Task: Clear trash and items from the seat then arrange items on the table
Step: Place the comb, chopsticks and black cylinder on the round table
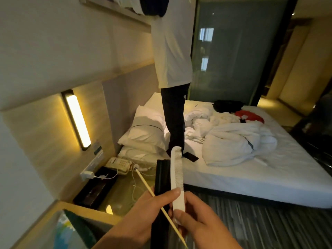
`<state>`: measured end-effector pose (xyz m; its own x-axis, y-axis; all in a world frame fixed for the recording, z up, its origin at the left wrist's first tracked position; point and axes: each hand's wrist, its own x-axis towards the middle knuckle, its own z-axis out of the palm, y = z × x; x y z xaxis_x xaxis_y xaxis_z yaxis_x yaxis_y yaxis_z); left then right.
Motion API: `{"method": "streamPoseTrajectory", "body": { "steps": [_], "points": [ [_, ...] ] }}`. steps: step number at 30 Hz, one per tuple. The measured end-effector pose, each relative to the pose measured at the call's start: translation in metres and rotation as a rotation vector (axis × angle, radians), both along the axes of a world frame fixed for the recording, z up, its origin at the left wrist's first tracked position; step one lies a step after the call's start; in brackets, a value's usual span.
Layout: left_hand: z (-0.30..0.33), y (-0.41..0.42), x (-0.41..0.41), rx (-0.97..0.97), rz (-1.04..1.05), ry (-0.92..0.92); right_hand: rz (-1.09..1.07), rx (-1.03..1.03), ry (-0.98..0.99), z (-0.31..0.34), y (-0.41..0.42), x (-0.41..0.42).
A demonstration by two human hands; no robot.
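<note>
My left hand point(143, 212) grips a long black flat case point(162, 178) and a thin wooden stick point(152, 193) with a small decorated tip. The thumb presses a white comb point(177, 175) against them. My right hand point(199, 220) pinches the lower end of that comb from the right. All three items stand nearly upright in front of me. The glass bedside table point(124, 187) lies below and left of the hands. A cushion point(75, 229) on a seat shows at the bottom left.
A cream telephone point(119, 164), a black box point(95, 189), a white charger with cables point(88, 175) sit on the bedside table. A person in a white shirt point(172, 51) stands on the unmade bed point(251, 169). A black phone point(190, 156), bag and red item lie on it.
</note>
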<state>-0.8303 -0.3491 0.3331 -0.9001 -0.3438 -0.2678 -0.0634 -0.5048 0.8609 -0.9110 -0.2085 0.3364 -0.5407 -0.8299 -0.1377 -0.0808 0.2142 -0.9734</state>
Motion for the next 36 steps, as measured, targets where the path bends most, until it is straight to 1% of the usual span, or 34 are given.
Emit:
{"method": "streamPoseTrajectory", "body": {
  "steps": [4, 8, 12, 14, 16, 20, 24, 28, 29, 30, 36],
  "points": [
    [0.001, 0.023, -0.034, -0.008, -0.106, 0.049, -0.127, -0.061, 0.032, 0.003, 0.025, -0.019],
    [-0.005, 0.060, -0.077, 0.103, -0.233, 0.066, -0.268, -0.169, 0.060, -0.004, 0.063, -0.041],
    [-0.027, 0.094, -0.122, 0.168, -0.475, 0.152, -0.429, -0.309, -0.024, -0.015, 0.116, -0.064],
    [-0.033, 0.107, -0.141, 0.235, -0.517, 0.193, -0.505, -0.331, -0.021, -0.019, 0.141, -0.071],
    [-0.037, 0.138, -0.163, 0.315, -0.576, 0.202, -0.616, -0.352, -0.019, -0.029, 0.177, -0.079],
    [-0.042, 0.209, -0.203, 0.357, -0.668, 0.156, -0.851, -0.386, -0.074, -0.044, 0.251, -0.098],
    [-0.047, 0.269, -0.238, 0.292, -0.747, 0.124, -1.025, -0.405, -0.075, -0.052, 0.321, -0.108],
    [-0.054, 0.332, -0.264, 0.319, -0.905, 0.081, -1.209, -0.390, -0.074, -0.061, 0.377, -0.099],
    [-0.058, 0.360, -0.272, 0.338, -0.977, 0.057, -1.278, -0.388, -0.071, -0.065, 0.399, -0.092],
    [-0.061, 0.367, -0.274, 0.347, -0.996, 0.055, -1.292, -0.374, -0.081, -0.066, 0.402, -0.089],
    [-0.073, 0.463, -0.291, 0.339, -1.229, -0.031, -1.573, -0.330, -0.110, -0.077, 0.459, -0.067]
  ]
}}
